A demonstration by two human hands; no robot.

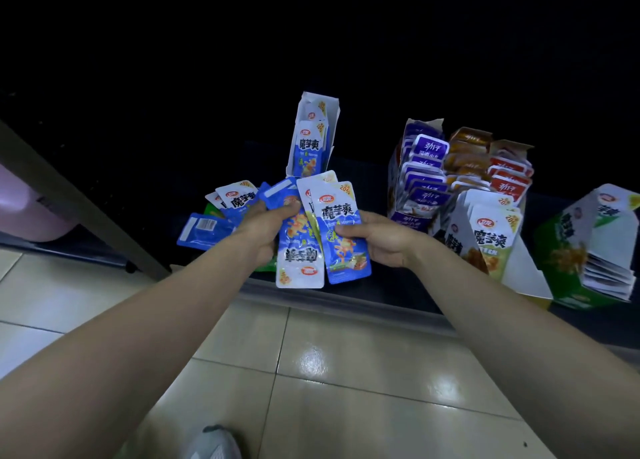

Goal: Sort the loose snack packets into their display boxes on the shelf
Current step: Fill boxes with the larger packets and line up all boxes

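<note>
Both hands (266,226) (377,240) grip blue packets (325,237) above shelf (381,285).

It is dim where I work. The top half of my view is near black, and the back of the shelf (398,284) sinks into it. What light there is seems to fall from above and behind me. It puts two soft white glare spots on the glossy floor tiles (346,424) and lights my forearms evenly. The blue packets (341,213) in my left grip (268,223) and right grip (377,237) shine faintly, their print sharp enough to read. Everything has a cool bluish cast. Toward the right edge the green box (588,251) leans and stretches with the wide lens. My shoe (216,444) at the bottom edge is soft.
</note>
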